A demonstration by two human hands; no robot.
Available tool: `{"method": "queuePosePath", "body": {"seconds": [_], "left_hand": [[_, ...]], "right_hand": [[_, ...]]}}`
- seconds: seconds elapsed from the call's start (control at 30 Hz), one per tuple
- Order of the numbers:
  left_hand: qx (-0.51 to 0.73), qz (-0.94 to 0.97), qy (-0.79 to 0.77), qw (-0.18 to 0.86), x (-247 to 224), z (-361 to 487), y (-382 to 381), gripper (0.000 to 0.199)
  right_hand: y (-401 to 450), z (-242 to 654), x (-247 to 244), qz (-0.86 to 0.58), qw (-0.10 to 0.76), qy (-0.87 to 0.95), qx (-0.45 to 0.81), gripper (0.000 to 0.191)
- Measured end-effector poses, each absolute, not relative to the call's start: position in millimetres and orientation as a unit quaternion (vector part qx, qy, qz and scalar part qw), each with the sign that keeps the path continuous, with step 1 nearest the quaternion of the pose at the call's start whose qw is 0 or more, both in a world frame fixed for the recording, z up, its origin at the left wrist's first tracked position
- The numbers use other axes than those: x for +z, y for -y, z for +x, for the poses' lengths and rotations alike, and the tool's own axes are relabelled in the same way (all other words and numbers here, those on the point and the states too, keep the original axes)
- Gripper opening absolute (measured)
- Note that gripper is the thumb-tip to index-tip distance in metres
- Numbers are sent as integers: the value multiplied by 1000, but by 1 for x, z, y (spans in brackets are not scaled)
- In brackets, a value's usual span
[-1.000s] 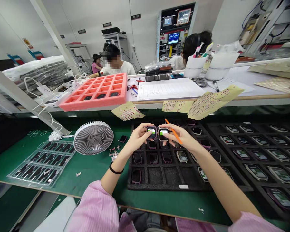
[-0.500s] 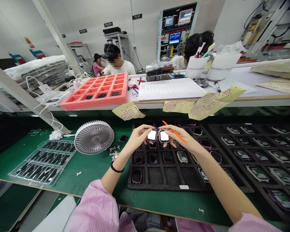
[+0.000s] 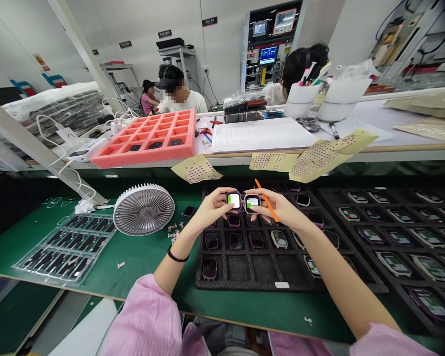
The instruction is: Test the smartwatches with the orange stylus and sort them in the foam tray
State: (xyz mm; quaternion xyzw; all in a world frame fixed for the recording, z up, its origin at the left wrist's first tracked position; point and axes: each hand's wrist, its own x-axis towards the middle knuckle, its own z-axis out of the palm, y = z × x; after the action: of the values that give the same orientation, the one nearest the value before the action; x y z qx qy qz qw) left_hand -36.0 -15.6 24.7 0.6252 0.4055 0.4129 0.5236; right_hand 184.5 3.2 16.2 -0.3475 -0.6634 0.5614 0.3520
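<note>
My left hand (image 3: 215, 210) grips a purple-framed smartwatch (image 3: 233, 200), its screen lit white with a green strip at the left. Close beside it, a light-framed smartwatch (image 3: 252, 203) is held in my right hand (image 3: 276, 205), its screen showing green and white blocks. An orange pen-like stick (image 3: 267, 200) is also tucked between the fingers of my right hand. Both watches are upright, screens toward me, thumbs at the lower parts of the screens. Under my hands lies a black foam tray (image 3: 241, 269) with several watches in its compartments; my right forearm hides some of them.
A second black tray (image 3: 350, 232) of watches lies at the right. To the left are a round fan (image 3: 144, 210) and a clear plastic tray (image 3: 65, 247) of dark parts. A pink foam tray (image 3: 144, 136) and papers (image 3: 259, 136) occupy the shelf. Other people sit beyond.
Both screens went from plain white to showing green: a strip on the left watch, blocks on the right one. My right thumb moved lower, and the orange stick turned steeper.
</note>
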Motion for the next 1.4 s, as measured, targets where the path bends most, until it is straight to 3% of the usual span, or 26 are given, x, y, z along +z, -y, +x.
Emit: {"method": "queuePosePath", "body": {"seconds": [0.27, 0.7, 1.07, 1.4], "left_hand": [[443, 606, -432, 499, 20, -32, 12, 32], [389, 640, -417, 516, 24, -38, 14, 40], [418, 611, -413, 531, 19, -37, 8, 33], [416, 619, -419, 518, 21, -38, 10, 37]], "right_hand": [[3, 180, 23, -352, 391, 653, 544, 46], [0, 183, 17, -346, 383, 662, 543, 42], [0, 185, 20, -327, 322, 687, 564, 54], [-2, 185, 15, -326, 340, 679, 563, 58]]}}
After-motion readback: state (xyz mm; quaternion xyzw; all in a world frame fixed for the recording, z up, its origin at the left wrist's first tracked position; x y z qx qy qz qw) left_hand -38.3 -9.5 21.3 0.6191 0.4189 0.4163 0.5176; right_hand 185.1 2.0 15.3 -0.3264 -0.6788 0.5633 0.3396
